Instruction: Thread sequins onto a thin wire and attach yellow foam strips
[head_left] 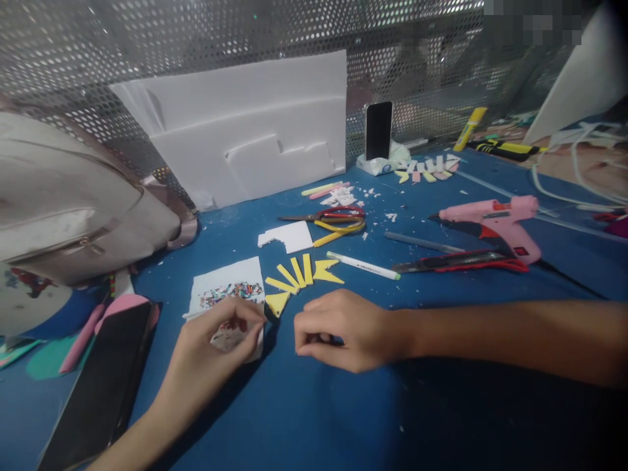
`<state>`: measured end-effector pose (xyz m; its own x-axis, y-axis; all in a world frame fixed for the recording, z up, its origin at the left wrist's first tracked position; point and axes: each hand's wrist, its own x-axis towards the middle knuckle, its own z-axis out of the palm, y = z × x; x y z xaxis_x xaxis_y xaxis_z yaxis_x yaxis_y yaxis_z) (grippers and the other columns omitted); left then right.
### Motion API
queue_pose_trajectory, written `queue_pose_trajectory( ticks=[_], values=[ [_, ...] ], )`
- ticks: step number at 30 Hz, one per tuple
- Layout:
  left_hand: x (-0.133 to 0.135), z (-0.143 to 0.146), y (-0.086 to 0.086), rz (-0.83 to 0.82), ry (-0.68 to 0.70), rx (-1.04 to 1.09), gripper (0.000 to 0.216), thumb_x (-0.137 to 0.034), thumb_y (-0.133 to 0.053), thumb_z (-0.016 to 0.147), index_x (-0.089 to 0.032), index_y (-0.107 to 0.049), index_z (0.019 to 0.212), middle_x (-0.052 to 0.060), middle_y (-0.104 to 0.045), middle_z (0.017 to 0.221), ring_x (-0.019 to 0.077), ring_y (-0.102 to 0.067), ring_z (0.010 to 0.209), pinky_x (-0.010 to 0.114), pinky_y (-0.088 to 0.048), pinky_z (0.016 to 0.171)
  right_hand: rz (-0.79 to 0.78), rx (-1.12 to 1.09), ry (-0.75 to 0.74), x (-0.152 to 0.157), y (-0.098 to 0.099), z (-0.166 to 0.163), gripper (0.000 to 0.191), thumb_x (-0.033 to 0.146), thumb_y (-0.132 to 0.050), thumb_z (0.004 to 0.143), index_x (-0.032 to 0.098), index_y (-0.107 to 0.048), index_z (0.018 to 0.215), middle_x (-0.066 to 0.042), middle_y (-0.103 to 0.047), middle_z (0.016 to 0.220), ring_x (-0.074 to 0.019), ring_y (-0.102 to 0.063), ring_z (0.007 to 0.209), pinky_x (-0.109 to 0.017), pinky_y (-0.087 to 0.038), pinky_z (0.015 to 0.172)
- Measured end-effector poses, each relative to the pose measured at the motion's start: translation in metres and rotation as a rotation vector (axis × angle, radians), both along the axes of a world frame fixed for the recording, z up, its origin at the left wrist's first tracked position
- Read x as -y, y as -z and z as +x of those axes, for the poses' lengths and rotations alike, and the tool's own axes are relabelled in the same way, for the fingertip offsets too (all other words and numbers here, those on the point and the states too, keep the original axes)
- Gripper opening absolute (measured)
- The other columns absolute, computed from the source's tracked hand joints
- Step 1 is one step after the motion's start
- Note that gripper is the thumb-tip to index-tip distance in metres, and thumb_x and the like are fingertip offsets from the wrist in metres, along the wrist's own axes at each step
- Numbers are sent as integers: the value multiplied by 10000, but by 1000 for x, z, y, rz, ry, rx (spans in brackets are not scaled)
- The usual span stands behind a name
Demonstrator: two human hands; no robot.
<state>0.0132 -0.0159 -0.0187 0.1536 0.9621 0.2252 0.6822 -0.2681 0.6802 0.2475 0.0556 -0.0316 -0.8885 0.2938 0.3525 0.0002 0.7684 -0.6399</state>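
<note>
My left hand (pixel 216 340) is closed in a pinch, thumb against forefinger, above a white sheet (pixel 230 271) strewn with small multicoloured sequins or glitter bits (pixel 235 292). Anything between those fingertips is too small to make out. Just right of it, my right hand (pixel 346 330) rests with curled fingers, thumb near the forefinger; its grip is hidden. Behind the two hands, several yellow strips (pixel 297 271) fan out, with a notched yellow piece (pixel 328 270) at one end and a yellow triangle (pixel 277 303) at the other. A white marker (pixel 363 265) with a green end lies beyond.
Scissors (pixel 338 219), a cut white piece (pixel 289 237), a red utility knife (pixel 461 261) and a pink glue gun (pixel 495 219) lie farther back. One phone (pixel 379 131) stands upright; a black phone (pixel 103 386) lies left near a bag (pixel 78 203). White foam board (pixel 250 124) leans behind.
</note>
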Motion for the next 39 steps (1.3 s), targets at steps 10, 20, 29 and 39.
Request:
queue_pose_trajectory(
  ticks=[10, 20, 29, 39],
  values=[
    [23, 31, 5, -177, 107, 382, 129, -111, -607, 857, -221, -619, 791, -19, -663, 809, 109, -647, 781, 191, -507, 691, -140, -130, 56, 1, -2, 1, 54, 106, -544, 834, 152, -543, 807, 40, -512, 698, -55, -419, 584, -190, -341, 567],
    [21, 27, 9, -240, 13, 385, 109, -160, -683, 826, -255, -636, 854, -36, -657, 779, 108, -630, 710, 190, -509, 662, -148, -116, 36, 1, -4, 0, 34, 131, -576, 841, 145, -572, 811, 37, -525, 689, -59, -444, 603, -191, -355, 593],
    [20, 28, 6, -224, -8, 379, 108, -162, -686, 811, -258, -644, 839, -34, -666, 773, 109, -630, 696, 185, -512, 653, -168, -94, 52, 1, -7, 0, 58, 108, -565, 822, 146, -559, 780, 41, -509, 665, -61, -437, 584, -189, -353, 586],
    [22, 26, 8, -241, 4, 365, 80, -196, -685, 825, -250, -633, 854, -23, -661, 783, 121, -630, 709, 210, -514, 660, -159, -88, 51, -1, -4, 0, 47, 130, -563, 839, 150, -561, 797, 43, -516, 678, -56, -438, 588, -188, -350, 583]
  ],
)
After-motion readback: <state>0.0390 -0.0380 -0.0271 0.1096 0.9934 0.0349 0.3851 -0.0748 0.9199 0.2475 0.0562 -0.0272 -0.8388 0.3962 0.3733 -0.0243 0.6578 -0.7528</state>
